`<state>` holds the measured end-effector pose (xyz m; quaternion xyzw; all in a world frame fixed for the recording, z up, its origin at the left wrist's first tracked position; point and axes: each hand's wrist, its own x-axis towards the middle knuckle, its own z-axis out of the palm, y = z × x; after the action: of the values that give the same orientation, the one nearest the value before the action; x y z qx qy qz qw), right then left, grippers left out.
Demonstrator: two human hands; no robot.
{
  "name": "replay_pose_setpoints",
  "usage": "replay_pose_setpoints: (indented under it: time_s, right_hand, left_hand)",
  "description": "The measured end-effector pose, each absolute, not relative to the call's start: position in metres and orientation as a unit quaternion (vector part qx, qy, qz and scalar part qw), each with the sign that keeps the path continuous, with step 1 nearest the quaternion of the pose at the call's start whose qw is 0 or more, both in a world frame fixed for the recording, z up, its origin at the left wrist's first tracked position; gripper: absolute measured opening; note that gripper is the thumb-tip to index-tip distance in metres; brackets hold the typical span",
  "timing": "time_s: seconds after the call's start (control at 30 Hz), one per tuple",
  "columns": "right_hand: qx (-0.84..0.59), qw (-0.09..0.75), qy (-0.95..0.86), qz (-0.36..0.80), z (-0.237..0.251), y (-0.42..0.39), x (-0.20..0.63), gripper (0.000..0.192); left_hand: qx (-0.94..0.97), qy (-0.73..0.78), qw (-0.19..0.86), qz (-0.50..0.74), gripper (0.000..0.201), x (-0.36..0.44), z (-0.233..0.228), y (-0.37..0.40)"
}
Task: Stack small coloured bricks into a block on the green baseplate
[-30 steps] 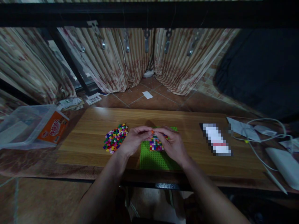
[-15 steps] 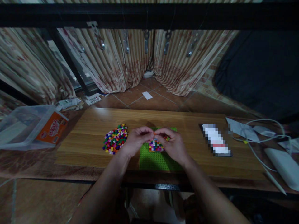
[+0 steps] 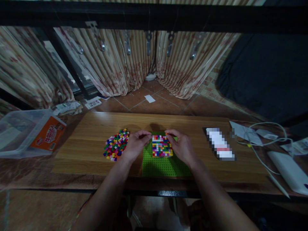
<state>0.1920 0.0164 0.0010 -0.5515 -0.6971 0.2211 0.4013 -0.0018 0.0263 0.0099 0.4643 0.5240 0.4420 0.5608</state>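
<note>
A block of small multicoloured toy bricks (image 3: 162,146) sits on the green studded baseplate (image 3: 166,168). At the block's left upper corner is my left hand (image 3: 136,146), thumb and fingertips pinched together; whatever they hold, if anything, is too small to make out. On the other side, my right hand (image 3: 181,146) pinches a tiny orange brick (image 3: 166,133) by the block's upper right corner. A loose heap of mixed-colour bricks (image 3: 115,146) lies on the wooden board just left of my left hand.
The wooden board (image 3: 81,147) carries everything at work. A blurred-out phone-like object (image 3: 220,144) lies to the right, with white cables (image 3: 262,160) and a white device (image 3: 285,171) beyond. At far left stands a clear plastic bin (image 3: 21,134) with an orange label.
My hands have moved apart from their meeting point above the block, left hand leftward and right hand rightward. More of the brick block now shows between them. The view has shifted slightly.
</note>
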Motion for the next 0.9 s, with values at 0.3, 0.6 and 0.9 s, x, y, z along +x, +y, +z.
replay_pose_setpoints:
  time_s: [0.3, 0.6, 0.9]
  right_hand:
    - [-0.561, 0.447, -0.607, 0.341, -0.012, 0.024, 0.182, 0.016]
    - [-0.554, 0.47, -0.506, 0.465, -0.022, 0.028, 0.181, 0.02]
    - [-0.545, 0.461, -0.47, 0.52, -0.021, 0.032, 0.183, 0.026]
  left_hand:
    - [0.497, 0.53, 0.54, 0.425, 0.018, -0.002, 0.009, 0.026]
    - [0.516, 0.528, 0.533, 0.413, 0.017, -0.004, -0.001, 0.028]
    - [0.52, 0.527, 0.531, 0.413, 0.017, -0.003, -0.004, 0.029]
